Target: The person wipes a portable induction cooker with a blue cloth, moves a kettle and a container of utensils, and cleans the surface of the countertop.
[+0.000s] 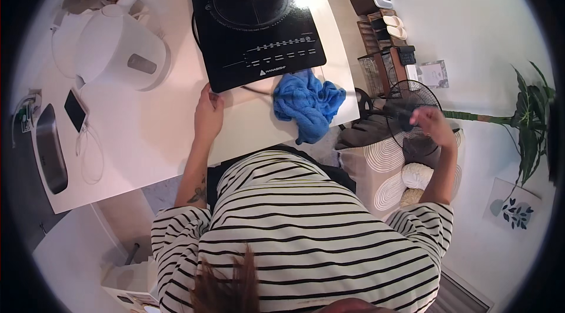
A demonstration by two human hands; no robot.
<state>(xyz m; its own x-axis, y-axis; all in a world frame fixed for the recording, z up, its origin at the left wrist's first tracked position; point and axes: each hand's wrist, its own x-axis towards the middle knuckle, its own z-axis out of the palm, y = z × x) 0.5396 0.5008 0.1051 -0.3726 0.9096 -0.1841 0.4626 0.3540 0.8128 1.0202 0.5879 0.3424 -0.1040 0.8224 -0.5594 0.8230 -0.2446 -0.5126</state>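
Note:
A black Hanabishi induction cooker [260,21] lies on the white table [240,125], its control panel towards me. My left hand [209,107] is at the cooker's near left corner, fingertips at its edge; whether they grip it is hard to tell. A crumpled blue cloth [309,105] rests on the table against the cooker's near right edge, over part of a dark cord. My right hand [430,123] is raised off to the right, away from the table, its fingers curled and slightly blurred. No object shows in it.
A white electric kettle [123,52] stands at the left, near a dark phone [75,110] with a white cable and a grey metallic case [52,149]. Beyond the table's right edge are a black fan [415,96], a chair and a bed with pillows.

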